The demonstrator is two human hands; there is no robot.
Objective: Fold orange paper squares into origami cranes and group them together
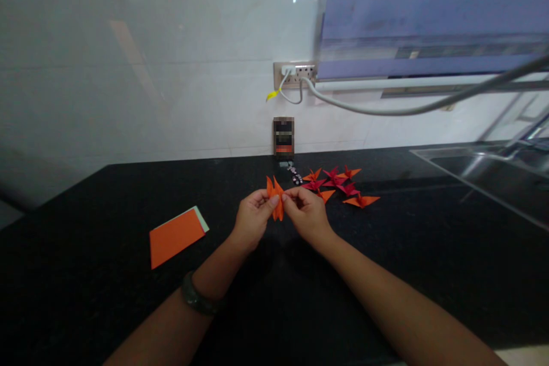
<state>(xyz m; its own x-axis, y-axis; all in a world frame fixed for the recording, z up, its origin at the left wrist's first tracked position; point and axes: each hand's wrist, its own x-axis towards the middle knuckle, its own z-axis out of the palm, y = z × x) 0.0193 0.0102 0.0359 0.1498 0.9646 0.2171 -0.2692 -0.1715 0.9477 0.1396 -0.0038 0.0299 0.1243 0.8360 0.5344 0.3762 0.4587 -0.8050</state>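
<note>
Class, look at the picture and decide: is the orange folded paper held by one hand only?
No, the left hand and the right hand both pinch the orange folded paper between them.

Glossy pale wall [206, 103] with faint horizontal seams, rising behind a dark countertop [86, 211]. Upper right, a bluish-purple blind [429, 14]; beside its lower left corner, a socket panel [298, 72]. Far right, a metal-rimmed sink [476, 189].

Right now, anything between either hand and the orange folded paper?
Nothing visible: left hand and right hand both pinch the orange folded paper directly. The folded paper birds lie beyond and to the right, not between.
</note>
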